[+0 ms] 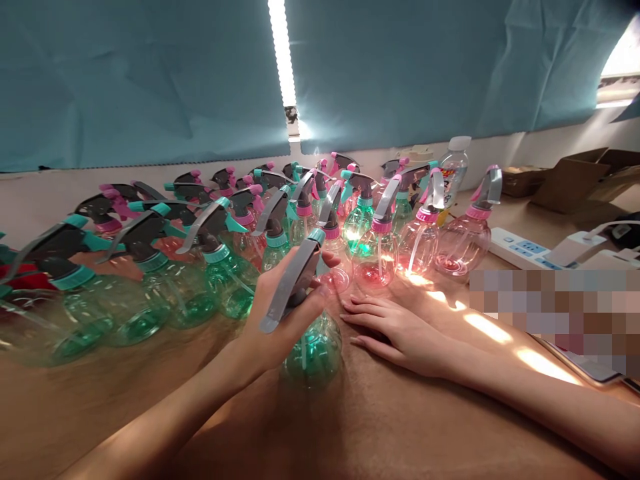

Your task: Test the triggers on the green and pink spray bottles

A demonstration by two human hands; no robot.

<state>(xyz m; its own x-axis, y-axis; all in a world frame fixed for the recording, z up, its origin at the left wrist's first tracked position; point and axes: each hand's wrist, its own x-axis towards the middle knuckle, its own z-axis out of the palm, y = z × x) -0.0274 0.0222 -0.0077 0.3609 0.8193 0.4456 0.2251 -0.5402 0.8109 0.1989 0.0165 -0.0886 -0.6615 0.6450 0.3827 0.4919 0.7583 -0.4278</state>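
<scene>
My left hand [287, 307] is wrapped round the neck of a green spray bottle [313, 357] with a grey and teal trigger head. The bottle stands upright at the front of the group, and its neck is hidden by my fingers. To the right, my right hand [395, 330] lies flat on the brown table [410, 427], fingers stretched out, holding nothing. Just beyond its fingertips stand a pink spray bottle [377, 257] and another pink spray bottle [336, 267]. Left of my left hand is a row of green spray bottles, the nearest being a teal-collared one [233, 287].
Many more spray bottles stand behind, up to the white wall under a blue-green curtain [150, 80]. At the right are a clear bottle with a white cap [454, 167], an open cardboard box [575, 183] and a white power strip [520, 247]. A patch at the far right is blurred out.
</scene>
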